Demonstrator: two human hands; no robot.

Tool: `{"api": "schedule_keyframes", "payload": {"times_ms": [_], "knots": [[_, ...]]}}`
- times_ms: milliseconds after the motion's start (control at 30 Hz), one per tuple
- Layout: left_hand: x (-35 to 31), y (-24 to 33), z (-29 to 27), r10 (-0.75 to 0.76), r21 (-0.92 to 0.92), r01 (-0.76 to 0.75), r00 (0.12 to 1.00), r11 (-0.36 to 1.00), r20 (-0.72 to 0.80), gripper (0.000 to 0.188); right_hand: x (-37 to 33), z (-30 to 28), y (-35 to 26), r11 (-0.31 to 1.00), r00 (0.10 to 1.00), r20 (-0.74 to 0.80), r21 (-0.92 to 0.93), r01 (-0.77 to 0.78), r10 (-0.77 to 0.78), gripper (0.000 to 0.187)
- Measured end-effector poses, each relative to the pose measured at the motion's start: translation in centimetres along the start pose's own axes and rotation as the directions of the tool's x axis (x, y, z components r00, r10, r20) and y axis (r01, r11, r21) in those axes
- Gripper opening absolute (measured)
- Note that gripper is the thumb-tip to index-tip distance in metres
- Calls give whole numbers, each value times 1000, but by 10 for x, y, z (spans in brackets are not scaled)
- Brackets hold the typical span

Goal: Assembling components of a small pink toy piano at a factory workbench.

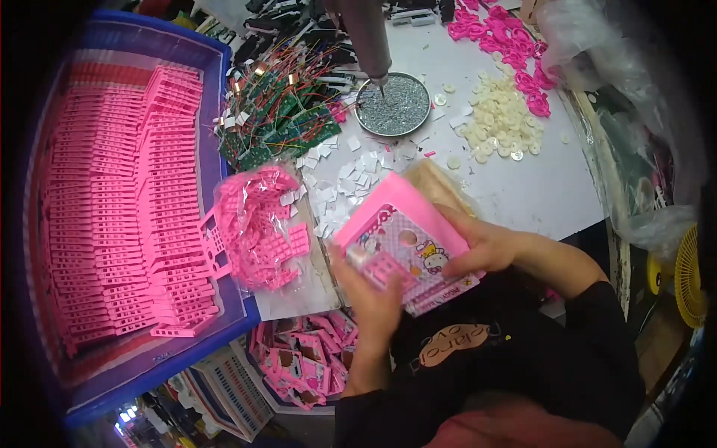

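Between my hands is a pink plastic toy panel (403,201), tilted, with a printed cartoon face of lilac checks and a white cat figure on its lower half. My left hand (367,295) grips its lower left side, the thumb lying over the print, and is slightly blurred. On the right edge, my right hand (482,243) is closed, its thumb on top and its fingers out of sight beneath. A small pink keypad piece (385,265) shows near my left thumb; whether it is fixed to the panel I cannot tell.
A power screwdriver (362,37) hangs over a round dish of screws (393,123). Around it lie wired green circuit boards (280,119), white squares (358,175), cream discs (500,119) and pink parts (497,33). A blue crate (224,71), a bag of keypads (261,224) and a lower bin (306,362) hold pink pieces.
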State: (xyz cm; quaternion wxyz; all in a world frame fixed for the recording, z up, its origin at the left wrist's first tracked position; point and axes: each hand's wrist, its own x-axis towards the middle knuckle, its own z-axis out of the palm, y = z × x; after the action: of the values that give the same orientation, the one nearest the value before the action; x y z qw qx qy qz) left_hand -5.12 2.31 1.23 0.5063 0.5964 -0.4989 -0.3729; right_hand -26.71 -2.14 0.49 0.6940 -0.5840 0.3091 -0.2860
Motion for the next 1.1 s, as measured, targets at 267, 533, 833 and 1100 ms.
{"api": "schedule_keyframes", "payload": {"times_ms": [267, 533, 833, 1100], "knots": [[38, -29, -34, -109, -355, 72, 991, 932, -84, 19, -1, 3, -20, 937, 988, 88, 318, -147, 125, 68], [44, -19, -13, -109, -425, -11, 960, 905, -257, 29, 1, 6, 11, 994, 988, -142, 72, 76, -65, 42], [53, -38, -30, -56, -312, -31, 963, 950, -265, 24, 6, 25, -1, 959, 990, -115, 279, -51, 86, 42], [38, -21, -14, -82, -361, 63, 996, 930, -38, 51, 5, 16, 1, 923, 937, -348, 356, 144, -12, 33]]}}
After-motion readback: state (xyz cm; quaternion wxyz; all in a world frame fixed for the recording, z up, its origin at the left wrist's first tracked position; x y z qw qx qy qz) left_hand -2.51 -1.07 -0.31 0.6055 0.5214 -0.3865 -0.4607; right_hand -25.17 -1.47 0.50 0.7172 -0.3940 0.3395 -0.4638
